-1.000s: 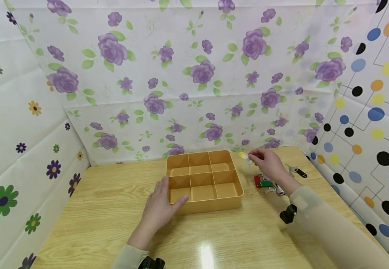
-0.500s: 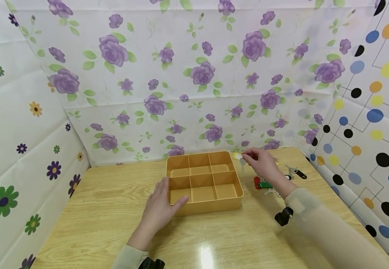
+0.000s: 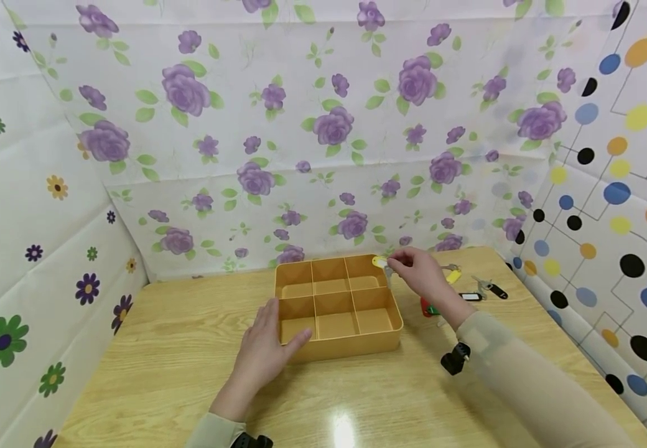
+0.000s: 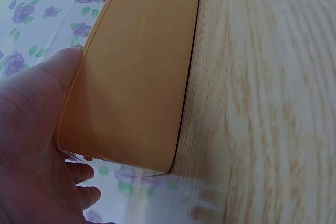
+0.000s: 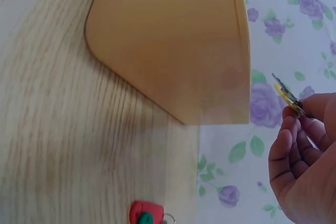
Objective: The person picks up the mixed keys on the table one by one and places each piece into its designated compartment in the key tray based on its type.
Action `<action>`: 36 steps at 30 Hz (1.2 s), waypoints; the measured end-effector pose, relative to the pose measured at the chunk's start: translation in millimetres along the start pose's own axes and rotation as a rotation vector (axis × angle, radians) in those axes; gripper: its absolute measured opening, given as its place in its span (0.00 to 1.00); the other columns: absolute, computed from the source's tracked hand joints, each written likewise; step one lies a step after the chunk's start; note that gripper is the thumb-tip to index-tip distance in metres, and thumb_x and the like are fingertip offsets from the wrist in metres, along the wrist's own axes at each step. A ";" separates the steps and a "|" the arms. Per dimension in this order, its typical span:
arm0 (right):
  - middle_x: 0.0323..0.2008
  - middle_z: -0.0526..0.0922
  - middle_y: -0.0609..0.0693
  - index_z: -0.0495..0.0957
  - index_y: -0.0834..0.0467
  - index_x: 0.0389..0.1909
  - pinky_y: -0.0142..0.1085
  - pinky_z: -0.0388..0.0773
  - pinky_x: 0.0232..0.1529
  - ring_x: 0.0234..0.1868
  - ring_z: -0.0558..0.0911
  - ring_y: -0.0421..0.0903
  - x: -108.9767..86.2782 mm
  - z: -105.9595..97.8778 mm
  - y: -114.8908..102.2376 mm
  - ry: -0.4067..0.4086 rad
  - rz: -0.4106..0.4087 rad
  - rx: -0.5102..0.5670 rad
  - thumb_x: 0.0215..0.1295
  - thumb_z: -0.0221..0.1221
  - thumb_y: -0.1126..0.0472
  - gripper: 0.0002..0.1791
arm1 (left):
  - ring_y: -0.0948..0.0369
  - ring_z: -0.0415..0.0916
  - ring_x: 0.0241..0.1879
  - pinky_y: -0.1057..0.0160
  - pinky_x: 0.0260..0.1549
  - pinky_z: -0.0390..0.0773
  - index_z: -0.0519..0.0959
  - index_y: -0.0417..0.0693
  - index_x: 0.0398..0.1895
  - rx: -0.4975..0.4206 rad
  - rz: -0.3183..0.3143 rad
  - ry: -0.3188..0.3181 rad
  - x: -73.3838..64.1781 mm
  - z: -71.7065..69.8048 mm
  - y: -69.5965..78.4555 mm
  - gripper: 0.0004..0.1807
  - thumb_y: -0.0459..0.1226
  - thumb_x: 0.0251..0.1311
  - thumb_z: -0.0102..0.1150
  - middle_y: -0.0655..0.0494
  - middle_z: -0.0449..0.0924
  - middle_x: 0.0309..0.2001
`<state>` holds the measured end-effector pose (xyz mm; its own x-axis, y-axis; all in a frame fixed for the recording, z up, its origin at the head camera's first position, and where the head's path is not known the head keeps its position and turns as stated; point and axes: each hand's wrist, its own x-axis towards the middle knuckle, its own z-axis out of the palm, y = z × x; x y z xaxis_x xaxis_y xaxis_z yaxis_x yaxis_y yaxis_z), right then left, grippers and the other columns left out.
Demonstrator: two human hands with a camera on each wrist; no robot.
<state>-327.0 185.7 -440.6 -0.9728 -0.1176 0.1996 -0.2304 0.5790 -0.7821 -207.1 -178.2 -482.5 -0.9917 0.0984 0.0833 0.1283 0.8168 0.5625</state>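
Observation:
An orange-tan box (image 3: 346,346) with several compartments sits on the wooden table. My left hand (image 3: 262,348) rests at its front left corner, thumb along the front rim and fingers against the left wall. In the left wrist view that thumb lies on the rim of the box (image 4: 136,66). My right hand (image 3: 421,274) pinches a key with a yellow tag (image 3: 379,262) between thumb and fingertips, at the back right compartment's rim. In the right wrist view the key and yellow tag (image 5: 286,96) stick out from the fingertips, above rim height.
Right of the box lie more tagged keys: a red tag (image 3: 425,307), a green tag (image 3: 433,310) partly hidden by my right arm, a yellow tag (image 3: 454,276), and black tags (image 3: 471,297), one farther right. Patterned cloth walls (image 3: 223,149) stand behind and at both sides.
My right hand has moved left with the yellow-tagged key, from right of the box to its back right rim. My left hand stays at the corner.

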 end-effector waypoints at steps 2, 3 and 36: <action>0.48 0.89 0.54 0.87 0.59 0.58 0.45 0.85 0.46 0.48 0.87 0.56 1.7 3.0 -1.7 -0.014 0.011 0.008 0.85 0.62 0.53 0.15 | 0.40 0.37 0.88 0.26 0.80 0.44 0.40 0.40 0.91 0.002 -0.003 -0.001 -0.8 0.7 -0.8 0.67 0.75 0.70 0.56 0.41 0.41 0.90; 0.48 0.89 0.54 0.87 0.59 0.58 0.46 0.85 0.46 0.48 0.87 0.58 2.4 4.5 -2.2 -0.019 0.012 0.013 0.85 0.62 0.53 0.15 | 0.40 0.37 0.88 0.26 0.80 0.45 0.40 0.40 0.91 0.004 -0.005 -0.002 -1.1 1.0 -1.0 0.68 0.76 0.70 0.55 0.41 0.41 0.90; 0.48 0.87 0.61 0.86 0.60 0.56 0.47 0.81 0.46 0.44 0.84 0.54 18.1 32.3 -6.3 0.031 0.061 0.055 0.85 0.61 0.54 0.14 | 0.40 0.39 0.88 0.26 0.80 0.47 0.42 0.40 0.92 -0.002 -0.001 0.012 2.6 3.8 -5.0 0.64 0.69 0.72 0.62 0.41 0.42 0.90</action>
<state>-344.0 153.9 -451.1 -0.9841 -0.0583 0.1678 -0.1725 0.5390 -0.8245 -210.3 -179.8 -488.2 -0.9916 0.0907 0.0920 0.1270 0.8159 0.5640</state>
